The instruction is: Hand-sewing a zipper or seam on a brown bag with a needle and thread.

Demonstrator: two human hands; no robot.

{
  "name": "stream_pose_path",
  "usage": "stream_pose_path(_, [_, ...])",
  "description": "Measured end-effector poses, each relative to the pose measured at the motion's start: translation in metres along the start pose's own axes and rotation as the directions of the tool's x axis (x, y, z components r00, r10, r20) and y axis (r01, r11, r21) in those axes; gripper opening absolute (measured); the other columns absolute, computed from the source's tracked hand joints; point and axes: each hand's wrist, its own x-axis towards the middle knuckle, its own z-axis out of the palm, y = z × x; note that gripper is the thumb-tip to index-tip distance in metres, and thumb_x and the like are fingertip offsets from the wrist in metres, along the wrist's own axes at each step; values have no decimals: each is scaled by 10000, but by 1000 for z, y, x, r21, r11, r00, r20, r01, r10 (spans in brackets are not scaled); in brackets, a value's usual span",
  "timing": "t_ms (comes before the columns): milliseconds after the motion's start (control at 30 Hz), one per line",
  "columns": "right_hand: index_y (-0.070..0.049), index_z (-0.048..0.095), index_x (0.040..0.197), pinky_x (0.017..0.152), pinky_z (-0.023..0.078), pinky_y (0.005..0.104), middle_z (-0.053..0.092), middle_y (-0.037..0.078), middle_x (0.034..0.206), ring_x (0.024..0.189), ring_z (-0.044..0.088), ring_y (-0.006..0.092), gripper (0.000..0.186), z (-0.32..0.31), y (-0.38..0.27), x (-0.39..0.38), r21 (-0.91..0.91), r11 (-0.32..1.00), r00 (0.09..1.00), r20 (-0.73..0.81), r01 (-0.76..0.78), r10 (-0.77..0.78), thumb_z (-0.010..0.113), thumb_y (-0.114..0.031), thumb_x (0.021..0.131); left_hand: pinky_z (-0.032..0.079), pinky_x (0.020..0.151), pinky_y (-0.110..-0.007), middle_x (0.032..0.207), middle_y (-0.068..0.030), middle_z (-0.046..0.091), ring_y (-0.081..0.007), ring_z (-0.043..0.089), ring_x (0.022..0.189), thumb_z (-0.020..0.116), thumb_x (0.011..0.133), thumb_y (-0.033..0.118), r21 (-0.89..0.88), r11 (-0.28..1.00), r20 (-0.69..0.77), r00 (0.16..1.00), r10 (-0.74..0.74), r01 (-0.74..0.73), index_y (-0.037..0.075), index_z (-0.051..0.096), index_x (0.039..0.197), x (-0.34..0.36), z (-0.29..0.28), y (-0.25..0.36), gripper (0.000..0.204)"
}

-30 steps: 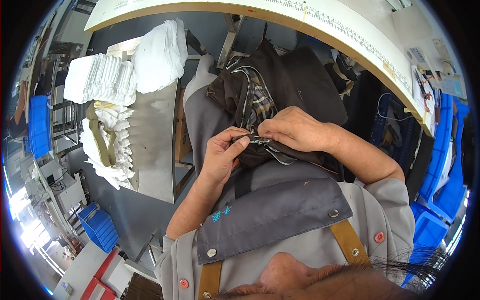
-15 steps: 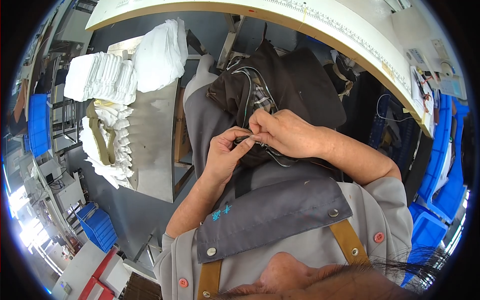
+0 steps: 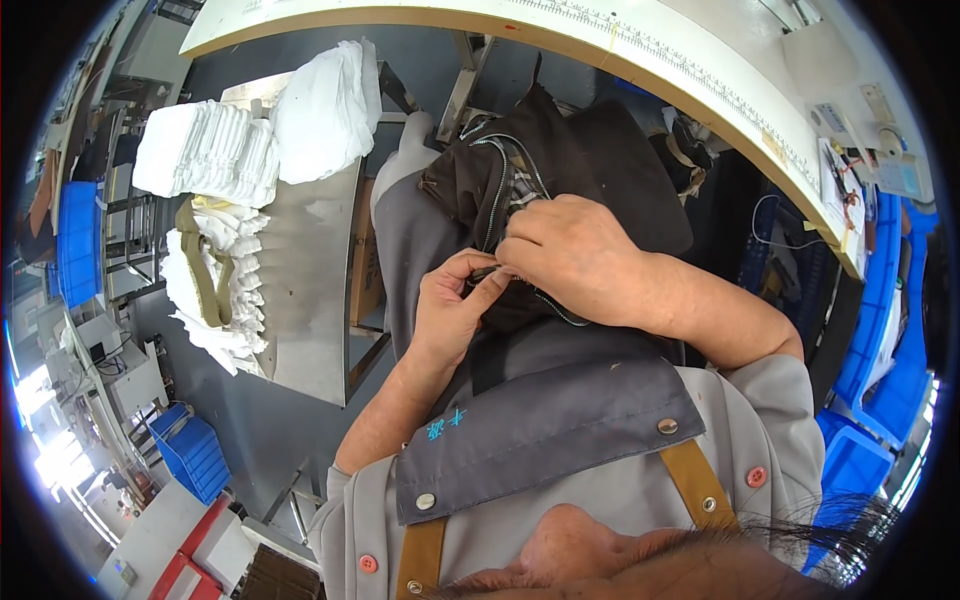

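Note:
Across my lap lies a dark brown cloth article (image 3: pixel 610 160), with an open metal zipper (image 3: pixel 497 185) and a strip of plaid lining (image 3: pixel 522 188) showing inside. I cannot tell whether it is a bag or a garment. My left hand (image 3: pixel 455 300) is closed, thumb and forefinger pinching the article by the zipper's lower part. Close against it, my right hand (image 3: pixel 575 262) is also closed, its fingertips meeting the left ones at the same spot. The back of the right hand hides much of that grip, and anything small between the fingertips cannot be made out.
To the left, a metal-topped stand (image 3: pixel 312 290) carries white cloth stacks (image 3: pixel 205 155) and an olive strap (image 3: pixel 205 280). A white worktable (image 3: pixel 560 25) with a ruler scale curves along the far side. Blue crates (image 3: pixel 870 330) stand at right, a blue basket (image 3: pixel 190 455) at lower left.
My right hand has rolled over so its back faces up more, covering more of the zipper. The left hand keeps its pinch in nearly the same place.

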Motion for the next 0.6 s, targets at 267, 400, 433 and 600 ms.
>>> stream_pose_path(267, [-61, 598, 818, 637, 446, 336, 518, 50, 760, 729, 570, 208, 123, -5, -2, 14, -89, 985, 980, 146, 151, -137, 639, -139, 732, 439, 792, -209, 922, 9, 652, -54, 563, 865, 717, 904, 99, 59, 996, -44, 997, -68, 71, -12, 680, 985, -6, 0, 4, 142])
stream_pose_path(400, [-66, 593, 824, 624, 423, 328, 500, 45, 750, 713, 555, 199, 128, 1, 5, 14, -88, 976, 973, 136, 200, -187, 639, -144, 733, 439, 802, -217, 901, 12, 646, -54, 556, 861, 712, 903, 86, 110, 990, -56, 995, -88, 94, -5, 682, 983, -5, 2, 5, 125])
stream_pose_path(433, [-67, 589, 826, 620, 416, 329, 492, 43, 746, 700, 547, 197, 130, 2, 6, 15, -72, 970, 969, 101, 234, -226, 638, -145, 735, 438, 806, -222, 898, 12, 646, -55, 556, 861, 711, 901, 84, 140, 987, -48, 996, -69, 76, -1, 683, 985, -5, 0, 3, 122])
stream_pose_path(600, [-113, 605, 790, 650, 428, 321, 534, 20, 763, 732, 578, 187, 99, -2, -4, 29, -23, 966, 964, -53, 258, -259, 665, -163, 728, 434, 806, -228, 893, 17, 644, -57, 551, 856, 723, 887, 89, 226, 967, -39, 993, -107, 113, 10, 688, 981, -6, -8, -6, 128])
